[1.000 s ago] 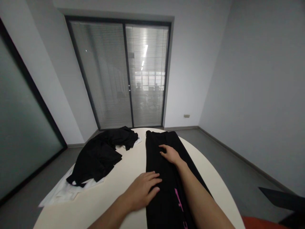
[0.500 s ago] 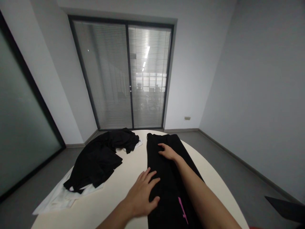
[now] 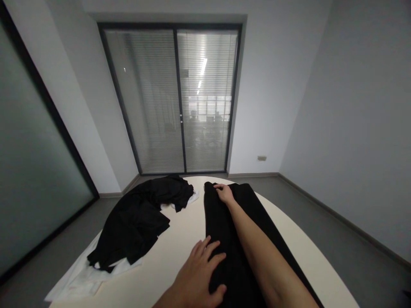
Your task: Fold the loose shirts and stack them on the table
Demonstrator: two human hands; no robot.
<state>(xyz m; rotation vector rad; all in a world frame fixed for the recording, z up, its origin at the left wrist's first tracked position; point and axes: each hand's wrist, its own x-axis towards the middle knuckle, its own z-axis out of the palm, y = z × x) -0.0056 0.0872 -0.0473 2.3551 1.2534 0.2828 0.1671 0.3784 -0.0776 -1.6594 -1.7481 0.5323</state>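
Observation:
Black trousers (image 3: 221, 233) lie lengthwise on the right side of a round cream table. My left hand (image 3: 201, 271) rests on their left edge near me, fingers spread, partly over the bare tabletop. Farther off, my right hand (image 3: 225, 194) is at the far end of the trousers, touching the cloth with thumb and fingers slightly apart. My right forearm crosses over the trousers and hides part of them.
A heap of black clothing (image 3: 138, 222) lies on the table's left side, over white cloth (image 3: 75, 284). The round table (image 3: 180, 244) has a curved edge at right. Beyond stands a glass door with blinds (image 3: 205, 141).
My right hand has slid away from me to the far end of the trousers. The view has shifted slightly, and the pink mark on the trousers is no longer visible.

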